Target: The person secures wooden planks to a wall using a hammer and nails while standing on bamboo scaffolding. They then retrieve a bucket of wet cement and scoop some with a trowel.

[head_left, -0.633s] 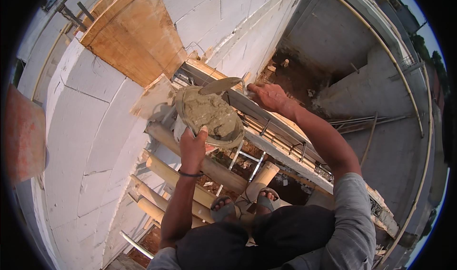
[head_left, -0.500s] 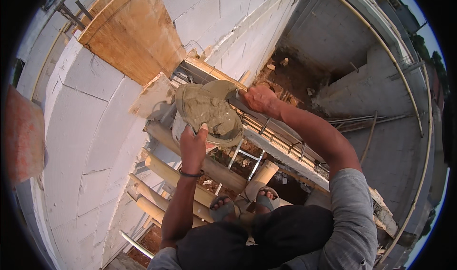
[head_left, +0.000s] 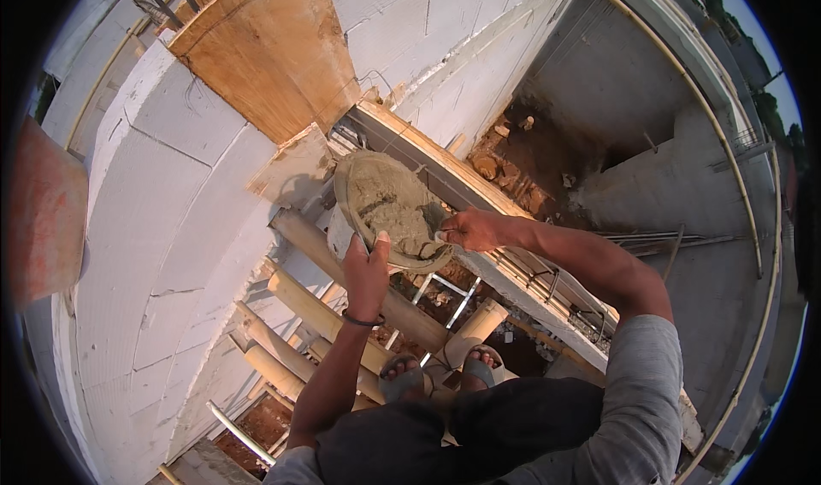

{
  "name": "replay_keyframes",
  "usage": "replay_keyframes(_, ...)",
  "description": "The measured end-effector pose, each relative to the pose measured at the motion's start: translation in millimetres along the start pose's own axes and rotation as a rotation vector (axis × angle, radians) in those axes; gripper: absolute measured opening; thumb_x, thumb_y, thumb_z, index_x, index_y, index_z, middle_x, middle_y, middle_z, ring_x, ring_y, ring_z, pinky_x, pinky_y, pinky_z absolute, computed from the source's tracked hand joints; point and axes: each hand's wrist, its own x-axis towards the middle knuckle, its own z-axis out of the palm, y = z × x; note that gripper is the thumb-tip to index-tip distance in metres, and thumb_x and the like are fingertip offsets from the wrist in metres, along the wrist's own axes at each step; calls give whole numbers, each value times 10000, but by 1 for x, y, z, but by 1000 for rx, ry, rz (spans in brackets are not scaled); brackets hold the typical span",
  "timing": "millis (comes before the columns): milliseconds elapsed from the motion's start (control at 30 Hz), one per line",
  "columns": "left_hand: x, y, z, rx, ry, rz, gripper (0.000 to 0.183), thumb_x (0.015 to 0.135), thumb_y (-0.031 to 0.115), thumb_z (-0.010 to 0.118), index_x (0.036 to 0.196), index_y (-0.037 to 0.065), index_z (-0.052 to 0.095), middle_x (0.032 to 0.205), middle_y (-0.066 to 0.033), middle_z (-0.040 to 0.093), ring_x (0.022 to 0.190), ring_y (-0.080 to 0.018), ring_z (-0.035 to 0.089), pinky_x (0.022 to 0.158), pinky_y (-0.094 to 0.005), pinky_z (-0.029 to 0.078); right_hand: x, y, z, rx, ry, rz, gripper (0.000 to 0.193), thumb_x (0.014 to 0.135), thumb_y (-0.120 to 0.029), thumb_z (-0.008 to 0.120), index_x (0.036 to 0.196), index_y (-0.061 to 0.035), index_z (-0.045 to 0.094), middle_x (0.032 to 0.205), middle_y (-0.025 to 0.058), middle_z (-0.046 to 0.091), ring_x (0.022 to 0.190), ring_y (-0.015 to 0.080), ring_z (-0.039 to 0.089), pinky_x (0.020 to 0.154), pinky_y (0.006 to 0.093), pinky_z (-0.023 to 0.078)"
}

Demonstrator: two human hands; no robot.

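A round bucket (head_left: pixel 340 228) of wet grey mortar (head_left: pixel 386 192) is tilted toward me in front of the formwork. My left hand (head_left: pixel 366 273) grips its near rim, thumb on top and the other fingers underneath. Closed at the bucket's right edge, my right hand (head_left: pixel 473 230) holds a trowel (head_left: pixel 441 236); mortar and fingers hide most of its blade. Just right of the bucket runs a narrow beam form (head_left: pixel 445 164) with wooden edges and steel bars inside.
A plywood panel (head_left: pixel 269 62) stands between white block walls (head_left: pixel 162 194). Below, my sandalled feet (head_left: pixel 481 365) rest on bamboo poles (head_left: pixel 321 314), with a metal ladder (head_left: pixel 462 301) and gaps down to reddish soil. An orange-red surface (head_left: pixel 47 211) sits at far left. A long bamboo pole (head_left: pixel 718 134) curves along the right.
My right hand has come down and nearer, drawing the mortar-covered trowel from the beam form's side to the bucket's right rim. The bucket and left hand have shifted slightly right in view.
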Motion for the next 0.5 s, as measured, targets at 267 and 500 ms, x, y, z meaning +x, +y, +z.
replay_keyframes(267,-2,-32,-10,-219,68,-77,319,1010,302,492,979,-13,532,770,-6,495,671,-76,489,529,-285,528,-22,-42,-32,241,-84,240,409,1010,-311,433,1345,-94,523,736,49,585,535,125,538,481,294,484)
replay_keyframes(500,-3,-50,-24,-296,15,-271,399,1010,433,444,1100,52,517,919,11,477,858,-95,546,663,-321,575,-28,-65,-78,226,65,234,378,994,-236,444,1302,-41,543,699,32,575,516,91,531,472,264,471)
